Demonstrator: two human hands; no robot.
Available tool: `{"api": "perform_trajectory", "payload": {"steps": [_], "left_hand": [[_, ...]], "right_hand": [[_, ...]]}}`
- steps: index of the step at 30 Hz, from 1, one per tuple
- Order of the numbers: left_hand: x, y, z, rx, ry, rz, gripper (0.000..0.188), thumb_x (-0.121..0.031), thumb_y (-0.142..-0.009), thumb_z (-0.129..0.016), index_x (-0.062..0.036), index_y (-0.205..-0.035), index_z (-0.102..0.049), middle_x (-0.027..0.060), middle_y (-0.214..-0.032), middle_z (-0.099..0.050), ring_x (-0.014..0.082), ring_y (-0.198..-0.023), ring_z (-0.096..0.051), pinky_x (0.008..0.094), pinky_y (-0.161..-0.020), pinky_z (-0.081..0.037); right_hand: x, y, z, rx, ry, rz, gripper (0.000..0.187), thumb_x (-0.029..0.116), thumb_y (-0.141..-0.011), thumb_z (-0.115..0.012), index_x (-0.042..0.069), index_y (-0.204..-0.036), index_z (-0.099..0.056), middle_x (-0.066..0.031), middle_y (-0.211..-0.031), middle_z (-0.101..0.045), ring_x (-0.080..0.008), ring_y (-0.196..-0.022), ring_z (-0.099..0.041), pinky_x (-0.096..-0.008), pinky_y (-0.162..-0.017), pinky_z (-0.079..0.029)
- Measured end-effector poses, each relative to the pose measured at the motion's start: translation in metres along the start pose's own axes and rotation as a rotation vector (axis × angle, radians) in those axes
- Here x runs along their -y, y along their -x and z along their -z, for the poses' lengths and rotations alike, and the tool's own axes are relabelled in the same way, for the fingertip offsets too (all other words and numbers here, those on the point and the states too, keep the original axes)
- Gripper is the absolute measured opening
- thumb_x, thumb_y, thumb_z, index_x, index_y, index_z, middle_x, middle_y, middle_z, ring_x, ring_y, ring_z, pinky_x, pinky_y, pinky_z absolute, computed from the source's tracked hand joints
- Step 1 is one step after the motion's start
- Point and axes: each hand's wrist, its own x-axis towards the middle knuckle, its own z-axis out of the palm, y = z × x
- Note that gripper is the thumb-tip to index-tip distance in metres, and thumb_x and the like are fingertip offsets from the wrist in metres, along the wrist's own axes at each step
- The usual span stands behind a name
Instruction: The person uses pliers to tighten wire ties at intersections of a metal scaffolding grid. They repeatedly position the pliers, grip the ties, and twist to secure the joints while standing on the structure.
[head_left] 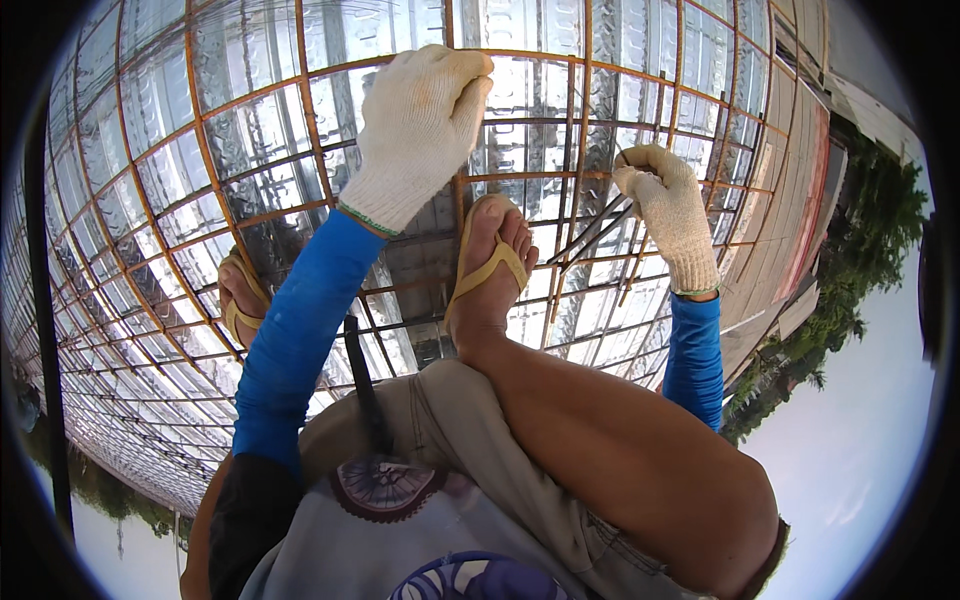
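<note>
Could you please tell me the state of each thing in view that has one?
Left grip, gloved, curled shut; any contents hidden.
Right grip, gloved, closed on dark tool.
Dark tool, held, two bars slightly apart.
Rebar grid, rust-brown, above shiny metal sheeting.
Yellow sandals, worn.

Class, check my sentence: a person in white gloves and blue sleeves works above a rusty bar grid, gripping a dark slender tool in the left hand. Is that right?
Not quite: the head view shows the dark slender tool in the right hand. The white gloves, blue sleeves and rusty bar grid are correct.
</note>
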Motion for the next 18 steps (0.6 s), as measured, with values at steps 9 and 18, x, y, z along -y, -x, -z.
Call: {"api": "perform_trajectory", "payload": {"steps": [9, 18], "left_hand": [[-0.030, -0.035, -0.081, 0.536, 0.354, 0.367, 0.030, -0.026, -0.105, -0.058, 0.0005, -0.107, -0.073, 0.0174, -0.084, -0.078, 0.0225, -0.071, -0.075, 0.0361, -0.066, -0.059], [-0.047, -0.044, -0.095, 0.317, 0.961, 1.153, 0.035, -0.018, -0.100, -0.069, 0.0109, -0.120, -0.072, 0.0182, -0.088, -0.078, 0.0171, -0.067, -0.069, 0.0289, -0.060, -0.054]], "right_hand": [[-0.043, -0.056, 0.036, -0.138, 0.394, 0.242, 0.025, 0.012, -0.094, -0.066, 0.001, -0.115, -0.074, -0.0138, -0.097, -0.077, -0.0231, -0.088, -0.075, -0.0381, -0.082, -0.058], [0.000, -0.092, 0.065, -0.302, 0.981, 0.500, 0.024, 0.020, -0.095, -0.069, 0.018, -0.117, -0.079, -0.0125, -0.105, -0.080, -0.0333, -0.097, -0.078, -0.0483, -0.081, -0.064]]}}
